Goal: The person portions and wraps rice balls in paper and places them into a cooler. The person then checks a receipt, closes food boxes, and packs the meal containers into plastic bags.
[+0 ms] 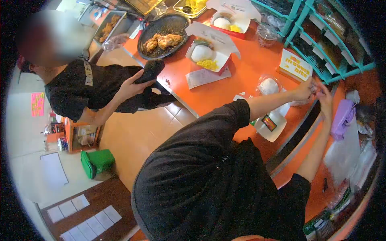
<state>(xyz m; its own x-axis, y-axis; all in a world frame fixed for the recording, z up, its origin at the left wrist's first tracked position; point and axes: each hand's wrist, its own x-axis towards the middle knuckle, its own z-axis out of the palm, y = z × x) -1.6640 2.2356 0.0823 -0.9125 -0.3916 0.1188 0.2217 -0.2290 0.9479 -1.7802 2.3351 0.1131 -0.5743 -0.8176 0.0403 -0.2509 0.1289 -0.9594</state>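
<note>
My left hand [305, 89] and my right hand [325, 102] meet over the far side of the orange counter. Their fingertips are pinched together, and anything between them is too small or blurred to make out. Just beside them lies a closed white and orange printed box [295, 66]. A wrapped white rice portion [268, 86] sits near my left wrist. Under my left forearm is an open white carton [270, 130] with a small dark sachet [269, 123] on it. Near my right hand stands a purple device [343, 119], its kind unclear.
Two open boxes, a nearer one [205, 56] and a farther one [229, 25], hold rice and yellow food. A black pan [150, 28] carries fried chicken. Teal racks [327, 40] stand behind; clear plastic bags [341, 156] lie right. A co-worker [104, 86] stands across the counter corner.
</note>
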